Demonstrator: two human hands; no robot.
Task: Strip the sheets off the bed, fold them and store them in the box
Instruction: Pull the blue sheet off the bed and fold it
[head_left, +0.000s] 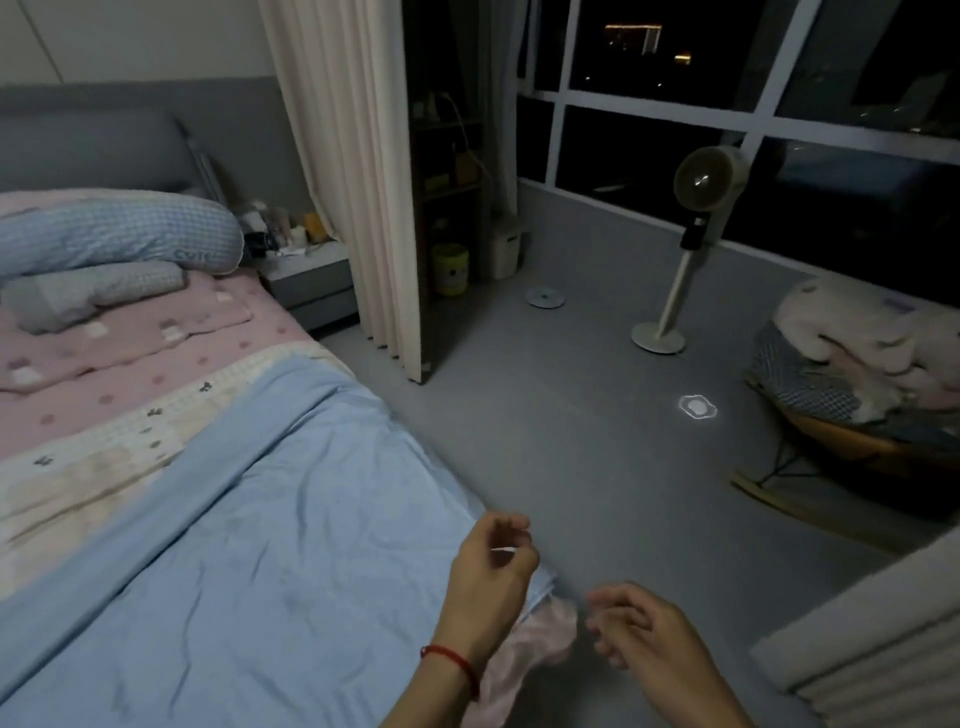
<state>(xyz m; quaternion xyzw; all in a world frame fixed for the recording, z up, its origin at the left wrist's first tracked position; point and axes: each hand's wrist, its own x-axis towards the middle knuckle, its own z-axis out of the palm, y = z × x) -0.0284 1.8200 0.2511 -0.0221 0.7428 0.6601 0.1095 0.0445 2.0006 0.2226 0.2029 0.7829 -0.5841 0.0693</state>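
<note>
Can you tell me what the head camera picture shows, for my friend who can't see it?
Two bare hands, left hand and right hand, hover loosely curled at the corner of a bed covered by a light blue sheet. Pillows lie at its head, and a standing fan is by the dark window.

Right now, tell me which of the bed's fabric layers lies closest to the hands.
The plain light blue sheet, spread over the bed's near end, right beside the left hand. The pink patterned sheet and the blue checked duvet lie farther up, toward the headboard.

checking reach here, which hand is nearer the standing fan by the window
Right. The right hand is over the grey floor beyond the bed's edge, on the side of the white pedestal fan. The left hand hovers over the light blue sheet corner, farther away.
</note>
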